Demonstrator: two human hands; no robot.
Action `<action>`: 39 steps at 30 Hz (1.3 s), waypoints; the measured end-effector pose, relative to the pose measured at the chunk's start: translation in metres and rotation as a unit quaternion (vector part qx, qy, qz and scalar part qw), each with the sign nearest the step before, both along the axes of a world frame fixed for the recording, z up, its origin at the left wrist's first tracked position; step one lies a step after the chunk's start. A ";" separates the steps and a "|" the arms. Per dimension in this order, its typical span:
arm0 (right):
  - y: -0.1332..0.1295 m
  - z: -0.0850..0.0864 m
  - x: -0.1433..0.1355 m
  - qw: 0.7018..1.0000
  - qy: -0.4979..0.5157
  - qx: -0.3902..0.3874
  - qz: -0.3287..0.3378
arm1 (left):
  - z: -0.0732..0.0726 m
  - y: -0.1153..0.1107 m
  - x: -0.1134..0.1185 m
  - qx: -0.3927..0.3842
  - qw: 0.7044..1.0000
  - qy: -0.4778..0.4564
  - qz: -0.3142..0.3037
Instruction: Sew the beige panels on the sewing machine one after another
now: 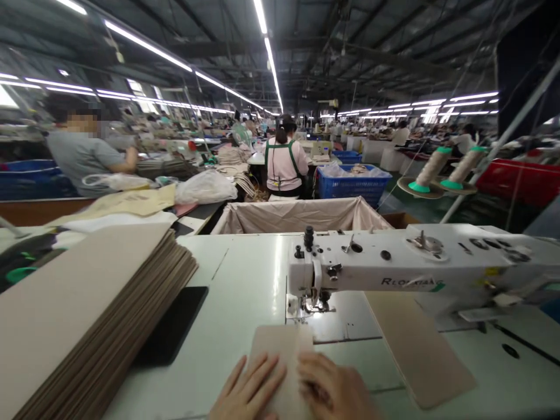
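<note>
Panel (274, 339) under left hand (249, 392), fingers spread flat; right hand (339, 385) curled at panel edge, grip unclear.

A long, deep workshop opens before us under a dark roof (385, 35).
Above us, lines of bright strip lights (260, 16) run away toward the far end, where details grow too small for us to make out. On our left, pale windows (136, 88) glow; to the right we glimpse green floor (394, 207). Nearest us spreads a pale, glossy worktable (236, 262) catching a streak of light, with a white table (258, 158) beyond it.
</note>
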State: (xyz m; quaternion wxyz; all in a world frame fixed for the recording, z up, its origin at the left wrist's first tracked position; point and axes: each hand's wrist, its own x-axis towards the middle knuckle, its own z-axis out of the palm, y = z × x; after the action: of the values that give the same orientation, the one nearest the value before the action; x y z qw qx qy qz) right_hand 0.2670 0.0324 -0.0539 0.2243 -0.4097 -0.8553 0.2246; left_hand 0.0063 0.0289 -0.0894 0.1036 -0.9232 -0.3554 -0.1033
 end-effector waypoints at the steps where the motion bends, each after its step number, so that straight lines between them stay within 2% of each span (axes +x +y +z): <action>1: 0.013 -0.004 0.000 0.999 -0.022 -0.006 -0.044 | 0.005 -0.002 -0.013 -0.023 0.999 -0.001 0.040; 3: 0.034 -0.008 -0.001 0.992 -0.071 -0.004 -0.101 | 0.015 -0.003 -0.029 -0.083 0.991 -0.007 0.102; 5: 0.045 -0.009 -0.003 0.986 -0.110 0.005 -0.128 | 0.023 0.000 -0.032 -0.140 0.982 -0.020 0.126; 8: 0.047 -0.010 -0.003 0.979 -0.139 0.012 -0.149 | 0.031 0.011 -0.020 -0.194 0.972 -0.044 0.123; 12: 0.038 -0.016 0.001 0.975 -0.135 0.023 -0.175 | 0.038 0.027 0.001 -0.228 0.966 -0.071 0.103; 16: 0.036 -0.020 0.002 0.973 -0.133 0.032 -0.185 | 0.039 0.037 0.016 -0.237 0.963 -0.090 0.087; 20: 0.037 -0.017 0.002 0.972 -0.150 0.030 -0.177 | 0.037 0.040 0.024 -0.222 0.966 -0.096 0.089; 24: 0.038 -0.012 0.002 0.972 -0.165 0.023 -0.166 | 0.036 0.039 0.025 -0.212 0.969 -0.099 0.083; 32: 0.038 -0.021 0.002 0.971 -0.165 0.030 -0.173 | 0.040 0.039 0.023 -0.220 0.966 -0.109 0.080; 39: 0.040 -0.019 0.000 0.971 -0.164 0.021 -0.175 | 0.040 0.040 0.022 -0.223 0.964 -0.119 0.078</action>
State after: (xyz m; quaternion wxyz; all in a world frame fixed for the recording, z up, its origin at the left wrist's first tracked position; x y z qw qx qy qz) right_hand 0.2675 0.0724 -0.0730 0.1250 -0.5791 -0.8002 0.0931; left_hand 0.0286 0.0685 -0.0489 -0.1404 -0.8733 -0.4503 -0.1218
